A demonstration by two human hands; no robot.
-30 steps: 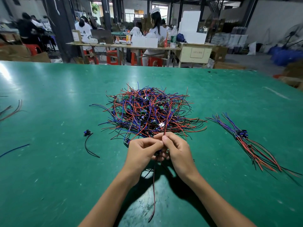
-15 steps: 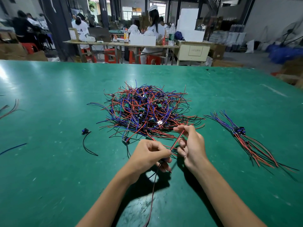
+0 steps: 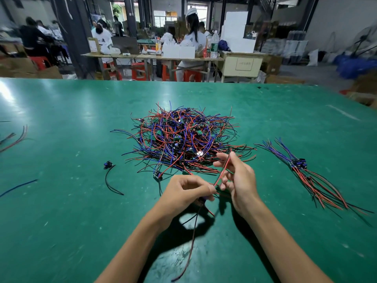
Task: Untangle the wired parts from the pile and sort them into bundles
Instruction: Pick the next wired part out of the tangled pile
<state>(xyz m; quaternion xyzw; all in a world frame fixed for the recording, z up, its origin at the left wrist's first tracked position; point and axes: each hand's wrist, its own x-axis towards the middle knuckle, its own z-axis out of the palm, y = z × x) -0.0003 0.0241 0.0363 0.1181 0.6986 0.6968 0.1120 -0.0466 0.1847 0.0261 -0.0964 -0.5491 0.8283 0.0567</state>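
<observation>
**One wired part half out of the pile**

I have my left hand (image 3: 186,190) curled round the small body of a wired part (image 3: 201,201), its dark lead dangling toward me. My right hand (image 3: 237,178) pinches the red lead (image 3: 223,172) between thumb and fingers, drawn up taut. The pile (image 3: 181,137) sits mid-worktop (image 3: 61,221), just beyond my hands; the sorted bundle (image 3: 302,168) lies well off to the right. These parts look light and limp, the wires springy and prone to snag. I'd hold the component body and slide along each lead rather than yank it.
</observation>
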